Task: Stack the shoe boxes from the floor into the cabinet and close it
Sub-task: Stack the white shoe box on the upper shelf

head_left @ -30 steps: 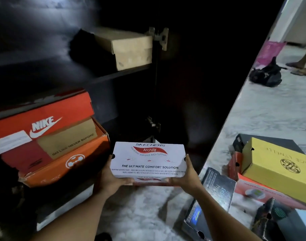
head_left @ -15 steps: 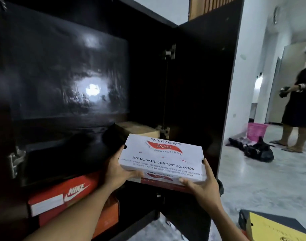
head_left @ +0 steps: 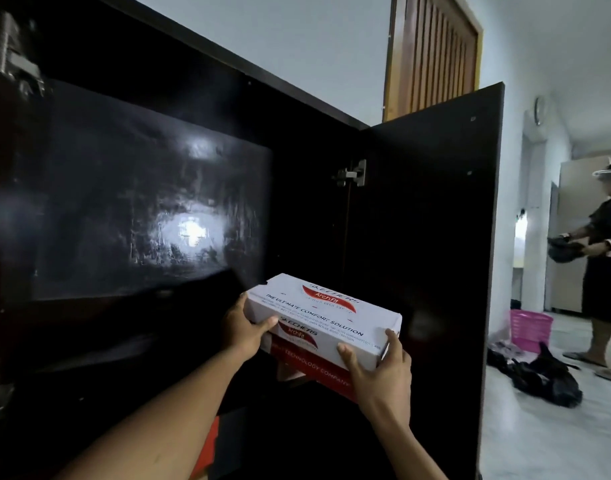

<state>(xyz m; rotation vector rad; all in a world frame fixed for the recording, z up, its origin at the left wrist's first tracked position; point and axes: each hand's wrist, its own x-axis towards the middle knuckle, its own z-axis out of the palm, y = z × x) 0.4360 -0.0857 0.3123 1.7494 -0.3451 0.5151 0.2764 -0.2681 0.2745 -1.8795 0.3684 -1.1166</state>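
Two hands held one white shoe box (head_left: 325, 317) at the open cabinet (head_left: 158, 202). The left hand (head_left: 243, 329) gripped its left end and the right hand (head_left: 380, 372) its right end. The lid faced up, the long axis ran crosswise, and the left end angled into the cabinet.

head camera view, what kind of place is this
Most likely a home hallway: a dark storage cabinet with its door open, a pink basket and a heap of dark clothes on the pale floor.
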